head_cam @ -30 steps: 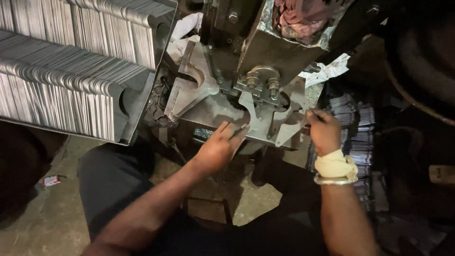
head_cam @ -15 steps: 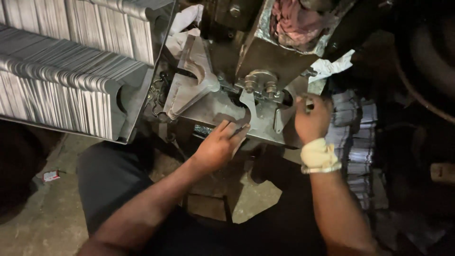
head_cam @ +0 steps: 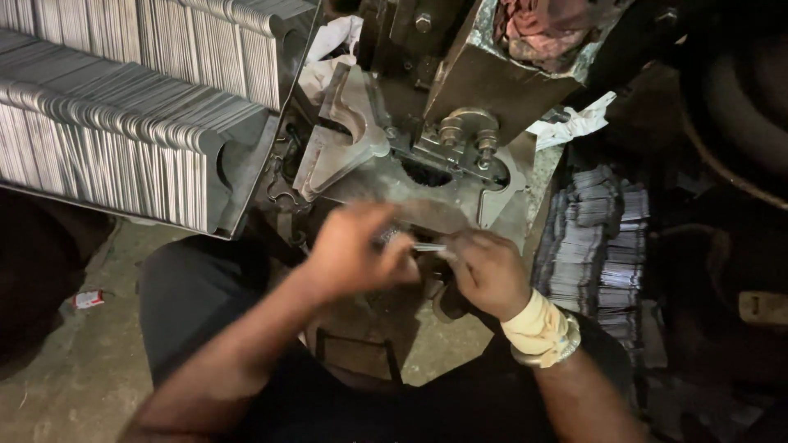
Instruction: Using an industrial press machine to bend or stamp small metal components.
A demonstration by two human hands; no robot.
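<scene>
1. Dim workshop with a dusty concrete floor (head_cam: 74, 385), seen from above, looking down over dark trousers.
2. Far centre: a grimy metal press (head_cam: 460, 90) with a brass-coloured clamp (head_cam: 466, 127) and a flat die plate (head_cam: 410, 193) beneath it.
3. Far left: long racks of stacked thin metal blanks (head_cam: 123, 139), set on edge in close rows.
4. Right: a lower pile of stamped metal pieces (head_cam: 595, 238), just beside the press.
5. Near centre, in front of the die plate: left hand (head_cam: 353, 250), blurred, fingers curled, seemingly pinching one end of a small thin metal strip (head_cam: 427, 246).
6. Right hand (head_cam: 488, 271) just beside it, closed on the other end of the same strip; pale cloth wrap (head_cam: 533, 324) and a metal bangle (head_cam: 550, 349) on that wrist.
7. Strip held level between both hands, clear of the die plate.
8. White crumpled rag (head_cam: 574, 123) lying right of the press; small red-and-white packet (head_cam: 86, 299) on the floor at left.
</scene>
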